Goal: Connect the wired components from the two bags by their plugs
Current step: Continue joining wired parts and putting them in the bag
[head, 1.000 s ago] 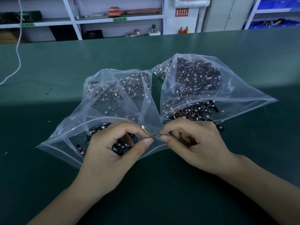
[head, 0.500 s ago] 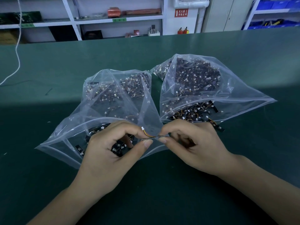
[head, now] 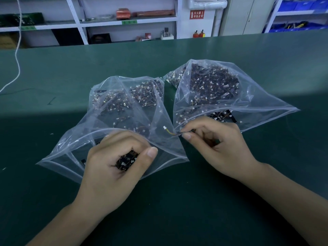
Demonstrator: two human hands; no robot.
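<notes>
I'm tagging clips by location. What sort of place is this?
Probably an electronics assembly workshop: a long green workbench, two clear bags full of small wired components, and storage shelving with blue parts bins behind.

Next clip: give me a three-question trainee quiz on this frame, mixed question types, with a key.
1. True or false: the right hand pinches a wired component whose white plug sticks out to the left.
2. Multiple choice: where is the left hand? A) flat on the green table B) at the mouth of the left bag, over black components C) inside the right bag
3. Fill in: both bags are made of clear ____.

Key: 1 true; 2 B; 3 plastic
</notes>
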